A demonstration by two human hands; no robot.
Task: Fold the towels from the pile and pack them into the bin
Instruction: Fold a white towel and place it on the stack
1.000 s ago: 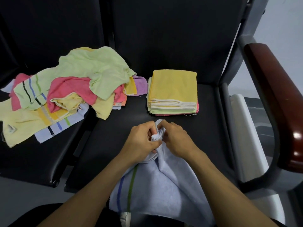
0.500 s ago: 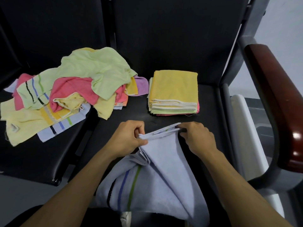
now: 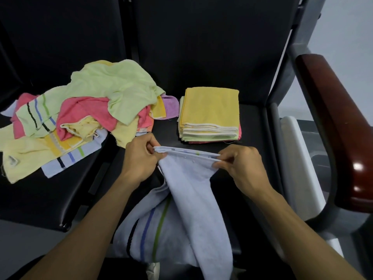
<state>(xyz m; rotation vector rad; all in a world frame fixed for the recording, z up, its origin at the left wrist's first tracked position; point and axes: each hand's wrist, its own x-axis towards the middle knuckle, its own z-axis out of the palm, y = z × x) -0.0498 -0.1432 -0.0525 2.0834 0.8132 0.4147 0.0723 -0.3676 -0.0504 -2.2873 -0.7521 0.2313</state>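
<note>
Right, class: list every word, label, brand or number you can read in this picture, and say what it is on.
None can be read.
Sewn tag on the pale yellow towel: too small to read.
Tag below the light blue towel: blurred, unreadable.

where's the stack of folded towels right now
In the head view the folded stack sits on the black seat, right of the loose towel pile and just beyond the blue towel stretched between both hands.
</note>
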